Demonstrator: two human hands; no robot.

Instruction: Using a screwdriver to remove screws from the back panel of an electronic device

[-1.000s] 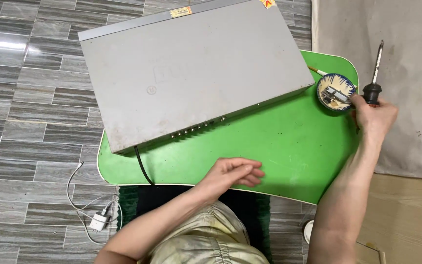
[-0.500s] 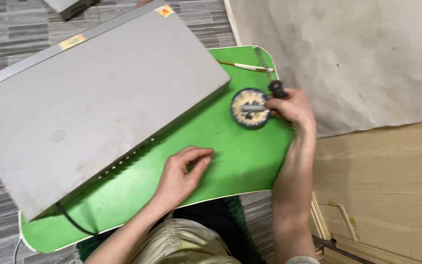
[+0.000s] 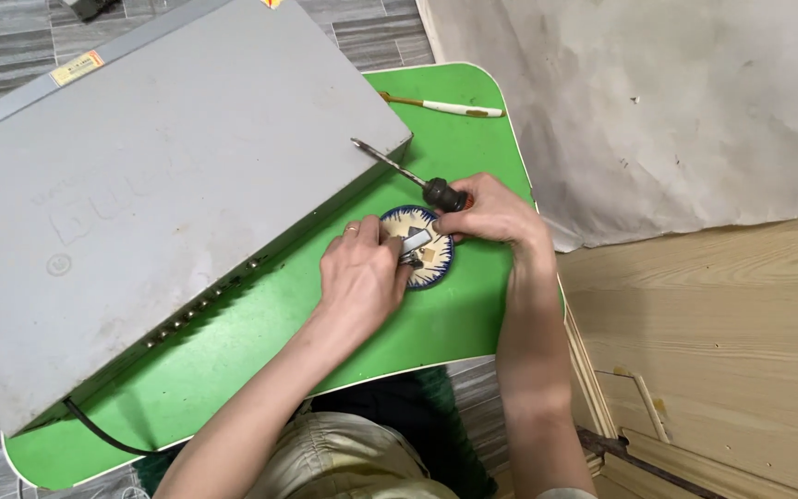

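Note:
A large flat grey metal box (image 3: 150,185) lies across a small green table (image 3: 417,333). To its right sits a small round dish (image 3: 431,263) with a blue-patterned rim, holding small metal pieces. My left hand (image 3: 362,277) reaches into the dish, fingertips pinched on a small metal piece (image 3: 415,245). My right hand (image 3: 491,212) rests at the dish's far edge and grips a screwdriver (image 3: 408,176) by its black handle, the shaft pointing up-left over the box's corner.
A white and orange toothbrush-like tool (image 3: 445,106) lies at the table's far edge. A black cable (image 3: 94,430) leaves the box at bottom left. A grey sheet (image 3: 658,102) covers the floor at right, with wooden boards (image 3: 722,342) below it.
My left hand has moved from the table's front edge to the dish and pinched a metal piece. My right hand turned the screwdriver toward the box. The camera view shifted right.

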